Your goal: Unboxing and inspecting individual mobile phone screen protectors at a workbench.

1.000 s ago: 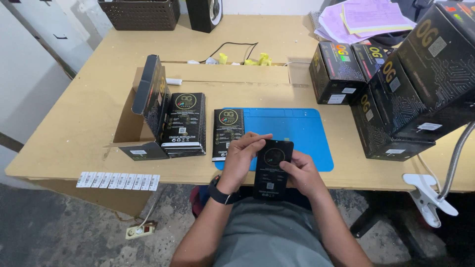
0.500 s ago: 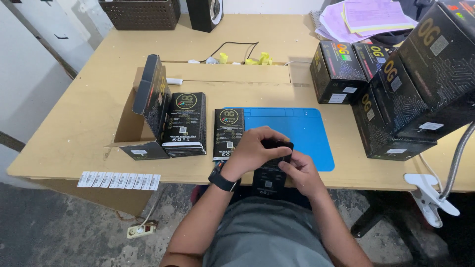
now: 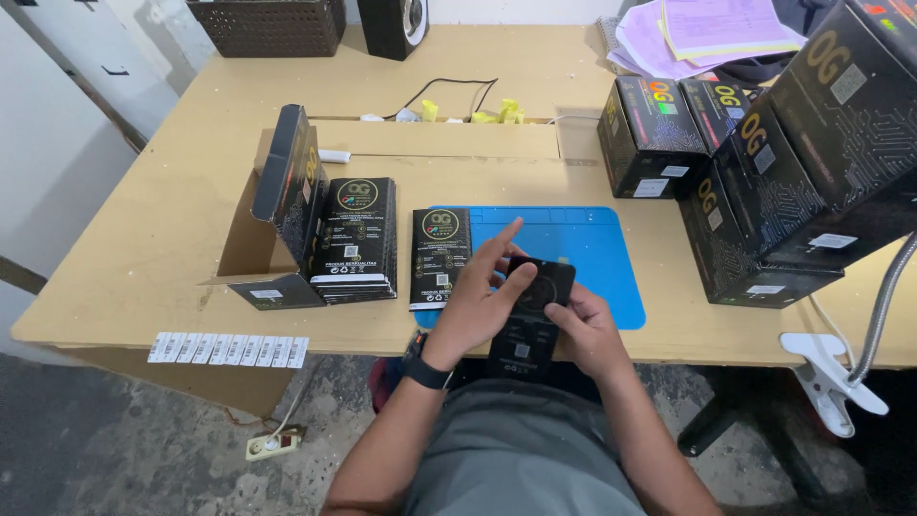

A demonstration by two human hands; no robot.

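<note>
We hold a flat black pack (image 3: 528, 325) in both hands at the near edge of the desk (image 3: 172, 248), over the front of the blue mat (image 3: 583, 244), so it sits close under our eyes and has the mat beneath it. Our right hand (image 3: 594, 330) grips the pack from its right side, thumb on the face and fingers curled behind, which steadies it. Our left hand (image 3: 480, 304) lies over the upper left of the pack, its fingers (image 3: 504, 239) partly stretched out and resting on the face rather than closed round it; the forefinger points up toward the mat. A dark watch (image 3: 427, 371) sits on that wrist. Just left of the hands a like pack (image 3: 439, 256) lies flat, partly on the mat's edge, within easy reach. Further left a stack of packs (image 3: 355, 239) lies beside an open carton (image 3: 287, 191), whose raised flap keeps it open. A strip of white labels (image 3: 229, 349) lies at the desk's front edge. To the right, large black boxes (image 3: 764, 162) are piled well apart from the hands, leaving the mat free as working ground.
</note>
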